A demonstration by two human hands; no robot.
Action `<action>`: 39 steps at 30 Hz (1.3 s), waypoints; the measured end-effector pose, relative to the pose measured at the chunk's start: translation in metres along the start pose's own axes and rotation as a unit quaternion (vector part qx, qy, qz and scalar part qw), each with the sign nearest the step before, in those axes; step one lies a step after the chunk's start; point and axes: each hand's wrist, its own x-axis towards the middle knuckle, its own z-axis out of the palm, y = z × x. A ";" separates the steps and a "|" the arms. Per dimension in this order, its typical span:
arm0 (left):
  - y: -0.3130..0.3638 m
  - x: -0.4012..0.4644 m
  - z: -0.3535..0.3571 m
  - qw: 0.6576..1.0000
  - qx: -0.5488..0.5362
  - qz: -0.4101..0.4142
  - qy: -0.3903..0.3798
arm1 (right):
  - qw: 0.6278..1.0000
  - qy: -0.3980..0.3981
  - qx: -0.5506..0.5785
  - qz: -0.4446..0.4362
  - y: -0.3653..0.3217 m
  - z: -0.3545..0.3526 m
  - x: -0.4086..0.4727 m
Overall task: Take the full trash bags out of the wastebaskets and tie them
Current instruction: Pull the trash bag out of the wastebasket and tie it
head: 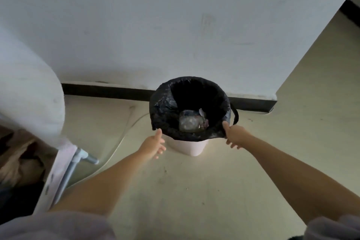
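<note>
A pale pink wastebasket (pixel 188 147) stands on the floor against the wall. A black trash bag (pixel 163 111) lines it, its edge folded down over the rim. Crumpled clear plastic trash (pixel 191 122) lies inside. My left hand (pixel 153 145) is at the bag's lower left edge, thumb up against the folded plastic and fingers spread below it. My right hand (pixel 234 134) is at the bag's lower right edge, with the thumb on the plastic and the fingers beneath. A loose black handle loop (pixel 235 114) of the bag hangs on the right side.
A white wall (pixel 175 25) with a dark baseboard (pixel 105 90) runs behind the basket and ends at a corner on the right. A white-covered bed with a metal leg (pixel 85 157) stands at the left. A thin cable (pixel 124 134) lies on the beige floor.
</note>
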 end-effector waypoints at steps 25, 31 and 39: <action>0.029 0.031 -0.029 0.842 -0.520 0.135 0.038 | 0.760 0.083 0.645 -0.005 0.028 -0.023 0.043; 0.065 0.007 -0.013 0.863 -0.445 0.224 0.083 | 0.798 0.153 0.561 -0.157 -0.026 -0.037 0.005; 0.088 -0.031 0.040 0.896 -0.357 0.258 -0.053 | 0.893 -0.043 0.283 -0.349 -0.061 0.004 -0.017</action>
